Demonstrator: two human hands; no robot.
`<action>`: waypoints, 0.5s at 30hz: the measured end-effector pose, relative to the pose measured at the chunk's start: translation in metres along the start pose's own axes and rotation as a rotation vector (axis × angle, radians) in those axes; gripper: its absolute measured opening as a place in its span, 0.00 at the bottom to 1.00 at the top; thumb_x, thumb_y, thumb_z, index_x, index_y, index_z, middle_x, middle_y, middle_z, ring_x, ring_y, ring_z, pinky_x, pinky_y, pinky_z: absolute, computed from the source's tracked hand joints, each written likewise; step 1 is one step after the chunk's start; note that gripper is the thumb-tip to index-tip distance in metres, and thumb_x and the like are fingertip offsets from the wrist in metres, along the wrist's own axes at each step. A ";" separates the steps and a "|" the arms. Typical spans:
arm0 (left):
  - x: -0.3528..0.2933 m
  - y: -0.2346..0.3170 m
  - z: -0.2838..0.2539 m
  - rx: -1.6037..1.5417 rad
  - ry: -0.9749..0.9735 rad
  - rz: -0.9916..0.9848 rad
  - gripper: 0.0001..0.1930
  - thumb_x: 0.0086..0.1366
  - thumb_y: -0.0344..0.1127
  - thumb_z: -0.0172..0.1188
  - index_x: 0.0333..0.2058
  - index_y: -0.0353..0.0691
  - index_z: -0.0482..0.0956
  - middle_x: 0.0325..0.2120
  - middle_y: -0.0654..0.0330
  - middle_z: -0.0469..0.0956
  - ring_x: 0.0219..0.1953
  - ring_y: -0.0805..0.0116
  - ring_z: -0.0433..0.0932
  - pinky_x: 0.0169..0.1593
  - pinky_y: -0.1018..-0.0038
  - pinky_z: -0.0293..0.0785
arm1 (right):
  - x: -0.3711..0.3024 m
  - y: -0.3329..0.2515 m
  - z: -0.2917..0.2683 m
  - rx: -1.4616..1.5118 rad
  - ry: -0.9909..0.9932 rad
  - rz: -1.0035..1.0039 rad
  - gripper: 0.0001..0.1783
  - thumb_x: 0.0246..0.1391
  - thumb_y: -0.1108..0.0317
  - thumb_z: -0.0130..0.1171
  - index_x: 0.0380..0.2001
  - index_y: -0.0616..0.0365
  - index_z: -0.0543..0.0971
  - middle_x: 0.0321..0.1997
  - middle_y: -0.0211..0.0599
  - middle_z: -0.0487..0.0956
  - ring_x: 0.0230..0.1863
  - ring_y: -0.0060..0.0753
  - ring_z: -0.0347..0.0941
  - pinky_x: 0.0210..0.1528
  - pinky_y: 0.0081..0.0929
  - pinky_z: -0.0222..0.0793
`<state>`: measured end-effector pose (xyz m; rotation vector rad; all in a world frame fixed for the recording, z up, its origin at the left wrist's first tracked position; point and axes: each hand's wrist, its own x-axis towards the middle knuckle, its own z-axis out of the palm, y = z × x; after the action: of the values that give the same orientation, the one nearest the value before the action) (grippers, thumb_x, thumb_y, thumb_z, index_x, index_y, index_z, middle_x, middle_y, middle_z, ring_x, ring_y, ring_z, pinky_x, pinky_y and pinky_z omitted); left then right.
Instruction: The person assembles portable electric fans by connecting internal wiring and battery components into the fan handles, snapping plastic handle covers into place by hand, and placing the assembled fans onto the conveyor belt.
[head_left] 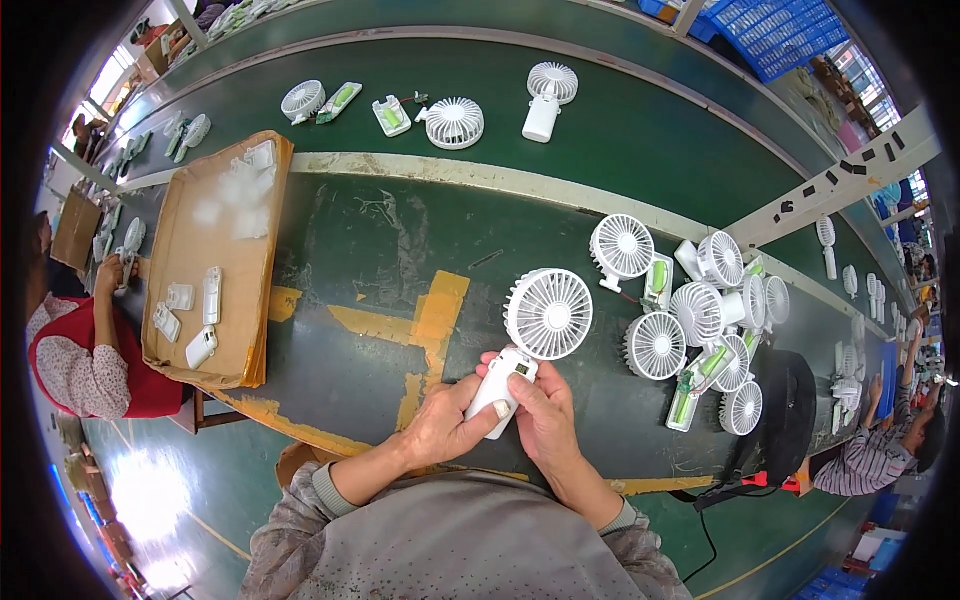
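Note:
Between my two hands is a white handheld fan [549,314], its round grille pointing away from me and its handle toward my body. My left hand [442,422] wraps the handle from the left, the thumb lying across its lower part. My right hand [548,415] grips the handle's right side, with the thumb near a small dark window by the neck. To the right lies a cluster of partly open fans [698,313], several showing green cells and circuit boards in their handles.
At the left, a cardboard tray [256,345] holds white handle shells [201,347]. Beyond a pale rail, a green conveyor belt [380,70] carries more fans. A dark cloth-like object [790,415] stands at the right table edge near a metal post [835,180]. Other people sit on both sides.

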<state>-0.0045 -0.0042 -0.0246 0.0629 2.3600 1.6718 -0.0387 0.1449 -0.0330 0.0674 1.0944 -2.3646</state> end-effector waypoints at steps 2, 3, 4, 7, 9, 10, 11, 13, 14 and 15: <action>0.002 -0.002 0.000 -0.013 0.031 -0.005 0.14 0.58 0.38 0.54 0.31 0.29 0.69 0.20 0.46 0.74 0.25 0.56 0.78 0.28 0.66 0.71 | 0.003 0.000 0.002 0.001 0.004 -0.010 0.23 0.56 0.68 0.50 0.53 0.64 0.61 0.51 0.50 0.69 0.52 0.39 0.68 0.55 0.35 0.64; 0.002 -0.003 0.001 -0.013 0.030 0.002 0.14 0.58 0.38 0.54 0.31 0.29 0.69 0.20 0.46 0.74 0.25 0.56 0.78 0.28 0.66 0.71 | 0.006 0.001 0.003 0.011 0.010 0.005 0.23 0.56 0.68 0.50 0.53 0.64 0.61 0.51 0.49 0.70 0.52 0.38 0.68 0.55 0.35 0.63; 0.004 -0.003 0.002 -0.033 0.068 0.008 0.14 0.58 0.38 0.54 0.31 0.29 0.69 0.20 0.47 0.74 0.25 0.56 0.77 0.28 0.66 0.71 | 0.008 0.001 0.005 0.020 0.014 0.019 0.23 0.56 0.68 0.50 0.53 0.64 0.61 0.50 0.49 0.71 0.52 0.38 0.68 0.55 0.35 0.63; 0.009 -0.003 -0.003 -0.044 0.060 -0.007 0.14 0.58 0.38 0.54 0.32 0.29 0.70 0.20 0.48 0.75 0.24 0.58 0.77 0.28 0.67 0.71 | 0.013 -0.002 0.004 -0.026 -0.009 0.049 0.22 0.56 0.69 0.50 0.53 0.63 0.62 0.49 0.48 0.72 0.52 0.37 0.68 0.55 0.34 0.63; 0.017 0.004 -0.011 -0.096 -0.060 -0.083 0.14 0.59 0.38 0.55 0.35 0.30 0.70 0.21 0.51 0.75 0.23 0.62 0.76 0.29 0.70 0.71 | 0.019 -0.018 0.002 -0.163 -0.012 0.027 0.19 0.55 0.70 0.50 0.50 0.62 0.65 0.46 0.47 0.74 0.48 0.35 0.71 0.50 0.32 0.67; 0.020 0.011 -0.019 -0.152 -0.123 -0.136 0.15 0.59 0.38 0.55 0.37 0.31 0.71 0.21 0.53 0.76 0.23 0.64 0.76 0.29 0.71 0.71 | 0.026 -0.026 0.001 -0.242 0.034 -0.047 0.16 0.54 0.71 0.51 0.47 0.62 0.66 0.42 0.45 0.76 0.43 0.34 0.73 0.46 0.31 0.70; 0.025 0.014 -0.028 -0.001 -0.050 -0.016 0.15 0.59 0.39 0.56 0.39 0.32 0.71 0.21 0.56 0.76 0.24 0.67 0.76 0.30 0.73 0.71 | 0.037 -0.045 0.000 -0.369 0.057 -0.140 0.15 0.53 0.71 0.52 0.45 0.62 0.67 0.40 0.43 0.76 0.40 0.33 0.75 0.42 0.30 0.72; 0.043 0.014 -0.047 0.073 0.070 0.072 0.15 0.58 0.38 0.58 0.40 0.34 0.71 0.22 0.57 0.76 0.25 0.68 0.76 0.30 0.72 0.72 | 0.067 -0.086 -0.018 -0.618 0.227 -0.201 0.15 0.54 0.73 0.50 0.45 0.61 0.65 0.37 0.40 0.76 0.36 0.27 0.75 0.37 0.22 0.72; 0.053 0.010 -0.060 0.185 0.189 0.142 0.14 0.56 0.32 0.60 0.40 0.33 0.71 0.22 0.61 0.73 0.22 0.75 0.73 0.27 0.77 0.71 | 0.085 -0.107 -0.032 -0.849 0.292 -0.292 0.17 0.53 0.68 0.51 0.45 0.63 0.65 0.36 0.41 0.76 0.35 0.29 0.75 0.36 0.25 0.71; 0.070 0.000 -0.071 0.311 0.388 0.293 0.13 0.54 0.30 0.60 0.37 0.33 0.71 0.21 0.60 0.72 0.21 0.73 0.73 0.27 0.76 0.71 | 0.108 -0.128 -0.047 -1.203 0.419 -0.479 0.23 0.51 0.64 0.53 0.46 0.65 0.63 0.35 0.44 0.75 0.36 0.34 0.74 0.38 0.29 0.69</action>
<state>-0.0882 -0.0569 -0.0145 0.1604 3.0177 1.5275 -0.2007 0.1994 -0.0037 -0.1550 2.7906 -1.6533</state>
